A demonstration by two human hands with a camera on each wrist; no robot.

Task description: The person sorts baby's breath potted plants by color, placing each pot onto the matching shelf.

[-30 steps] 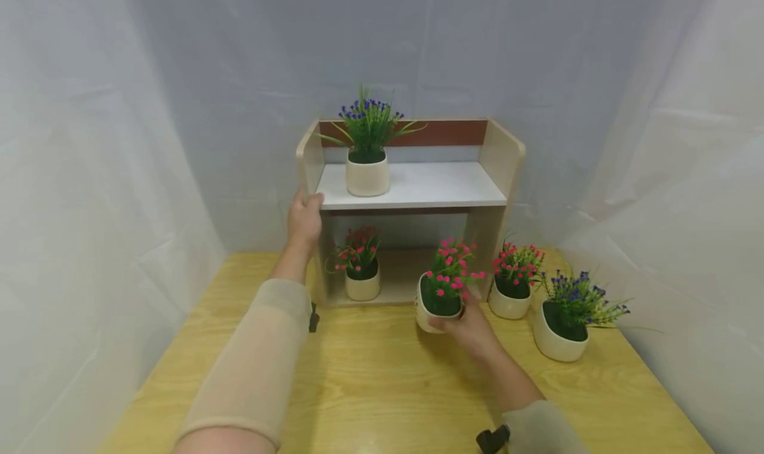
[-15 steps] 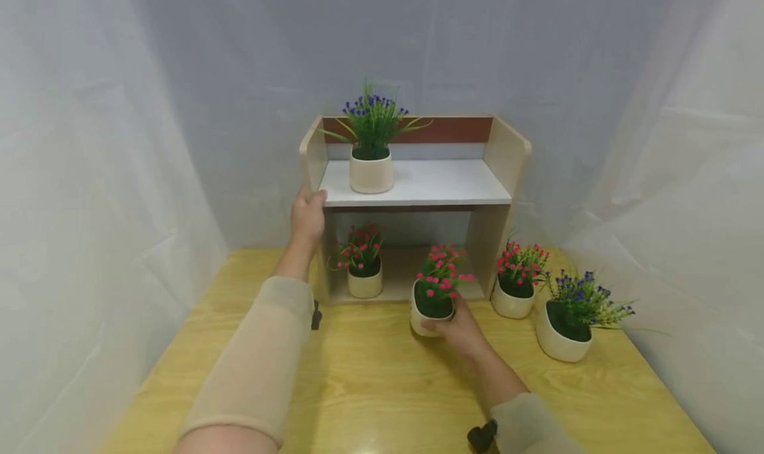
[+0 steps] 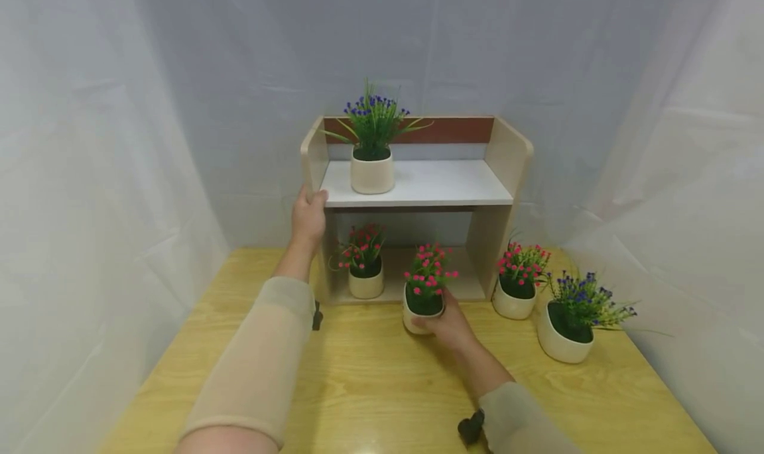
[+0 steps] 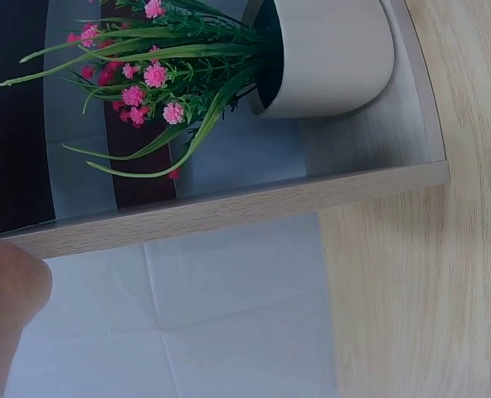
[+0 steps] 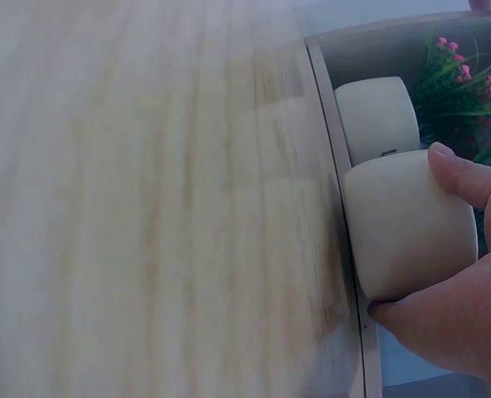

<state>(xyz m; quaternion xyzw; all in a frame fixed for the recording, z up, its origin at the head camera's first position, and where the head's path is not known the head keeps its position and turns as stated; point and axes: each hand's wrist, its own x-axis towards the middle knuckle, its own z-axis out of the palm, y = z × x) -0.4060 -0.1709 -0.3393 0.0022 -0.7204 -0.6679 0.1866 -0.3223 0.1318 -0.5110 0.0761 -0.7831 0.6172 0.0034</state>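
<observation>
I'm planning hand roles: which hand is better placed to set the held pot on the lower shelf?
Probably the right hand: it grips the pot near the lower shelf, while the left hand holds the side panel.

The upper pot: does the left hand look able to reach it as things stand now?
Probably yes: the left hand is near the upper pot, whose front is free. The hand grips the shelf, though, so it would likely have to let go first.

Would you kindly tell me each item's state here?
left hand: gripping shelf unit
right hand: holding front plant
front plant: gripped by its pot
top plant: upright, upper shelf
inner plant: upright, lower shelf
blue table plant: standing
pink table plant: standing
shelf unit: upright
</observation>
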